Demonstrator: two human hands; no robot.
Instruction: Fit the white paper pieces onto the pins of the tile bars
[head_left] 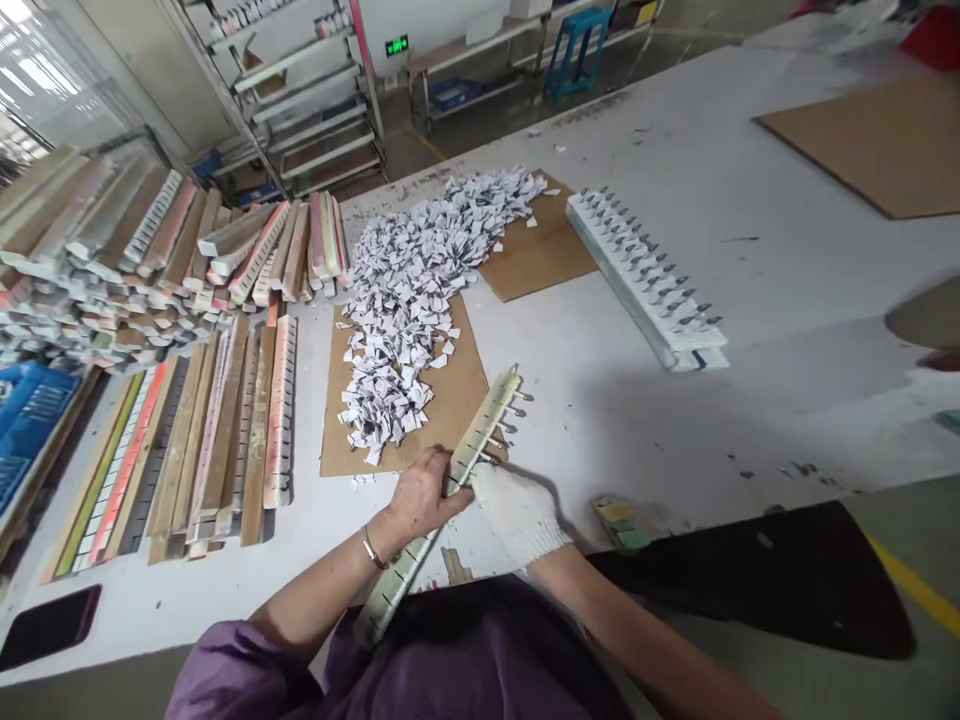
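Head view, nearest first: a long slotted strip (450,480) runs from the person's lap up and right onto the white table (750,300). The bare left hand (420,497) is clamped on the strip's middle, thumb on top, a bracelet (371,550) at the wrist. The gloved right hand (514,510) touches the strip from the right, fingers pinched together at small metal clips along its edge; what it grips is too small to tell. Just right of that hand lies a small coloured pad (619,520). A dark phone (49,625) lies at the near left edge. Beyond the hands, cardboard sheets (457,390) carry a heap of white paper bits (420,290). Left lie rows and stacks of similar strips (195,420). Far right rests a white stack of clip-filled strips (645,275).
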